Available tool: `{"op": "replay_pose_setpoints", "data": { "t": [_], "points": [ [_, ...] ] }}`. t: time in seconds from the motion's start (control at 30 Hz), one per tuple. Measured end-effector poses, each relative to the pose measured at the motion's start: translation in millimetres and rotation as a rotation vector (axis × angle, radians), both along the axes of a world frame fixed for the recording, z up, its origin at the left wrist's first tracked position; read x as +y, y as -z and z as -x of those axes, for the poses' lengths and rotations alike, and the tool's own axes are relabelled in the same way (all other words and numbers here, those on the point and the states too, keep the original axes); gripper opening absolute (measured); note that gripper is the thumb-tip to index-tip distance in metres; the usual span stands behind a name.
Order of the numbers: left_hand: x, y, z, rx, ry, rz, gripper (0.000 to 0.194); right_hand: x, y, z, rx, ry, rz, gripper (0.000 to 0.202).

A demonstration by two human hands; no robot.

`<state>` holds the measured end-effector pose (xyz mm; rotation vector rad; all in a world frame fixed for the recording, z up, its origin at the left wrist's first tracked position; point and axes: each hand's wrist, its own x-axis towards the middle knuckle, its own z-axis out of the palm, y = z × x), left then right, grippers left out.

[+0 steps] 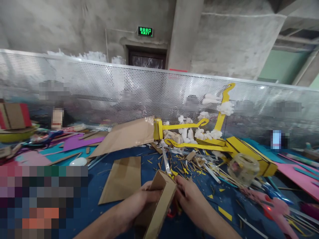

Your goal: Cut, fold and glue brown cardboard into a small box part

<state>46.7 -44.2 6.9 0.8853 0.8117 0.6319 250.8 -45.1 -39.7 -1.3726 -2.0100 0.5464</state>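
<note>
A folded cardboard piece stands between my two hands at the bottom centre. My left hand is closed round its left side, with part of the fingers behind the cardboard. At its right edge, my right hand has bent fingers near the top corner; what they press on is partly hidden. Scissors or a similar metal tool lie just beyond the cardboard, blades pointing away. A flat cardboard sheet rests on the blue table to the left.
Yellow boxes with curved strips and white fluff stand at the back. A glass jar and a pink glue gun are on the right. Scraps litter the middle. A larger cardboard sheet leans behind; purple paper lies left.
</note>
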Motion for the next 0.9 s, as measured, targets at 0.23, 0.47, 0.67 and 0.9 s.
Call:
{"op": "replay_pose_setpoints", "data": {
  "t": [0.23,0.47,0.67,0.9],
  "points": [
    [8,6.3,-7,0.019,-0.064,0.042,0.061,6,-7.9,-1,-0.271,0.128,-0.148,0.019],
    [9,2.5,2,0.096,-0.148,0.046,0.061,17,-19.8,-28,-0.392,0.201,-0.225,0.020],
    [6,4.1,4,0.072,-0.215,-0.027,0.055,17,-6.3,-32,-0.380,0.247,-0.222,0.026],
    [7,21.3,-10,-0.053,-0.200,-0.129,0.065,8,4.4,-13,-0.217,0.193,-0.199,0.022]
  ]
}}
